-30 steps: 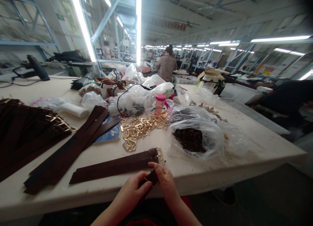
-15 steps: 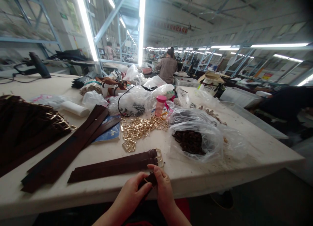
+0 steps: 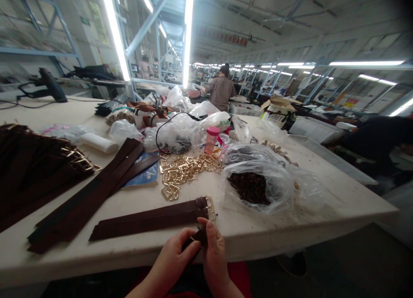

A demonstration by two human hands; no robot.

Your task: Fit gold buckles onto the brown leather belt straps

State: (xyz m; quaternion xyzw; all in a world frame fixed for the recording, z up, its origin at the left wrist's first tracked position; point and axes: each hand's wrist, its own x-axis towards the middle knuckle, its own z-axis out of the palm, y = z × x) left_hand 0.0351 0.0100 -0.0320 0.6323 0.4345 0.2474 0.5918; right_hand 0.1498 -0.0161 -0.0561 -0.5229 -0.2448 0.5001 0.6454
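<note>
At the table's front edge, my left hand (image 3: 177, 250) is closed on a dark brown leather strap (image 3: 200, 236). My right hand (image 3: 213, 246) pinches the same strap from the right, its thumb on top. The strap's lower part runs down between my hands and is mostly hidden. Just beyond them lie stacked brown belts (image 3: 148, 218) with gold buckles (image 3: 210, 208) at their right end. Farther back is a pile of loose gold buckles (image 3: 180, 171). An open plastic bag (image 3: 280, 190) of small dark brown pieces (image 3: 248, 187) stands to the right.
Long brown straps (image 3: 87, 190) lie at left over a blue booklet (image 3: 142, 173), beside a big strap heap (image 3: 29, 173). A pink-lidded jar (image 3: 211, 139) and plastic bags (image 3: 174, 134) stand behind. One person (image 3: 221, 89) is farther back; another (image 3: 380, 139) is at right.
My right hand has shifted slightly down on the strap, its fingers more curled. My left hand has barely moved. The person at the far right has shifted a little.
</note>
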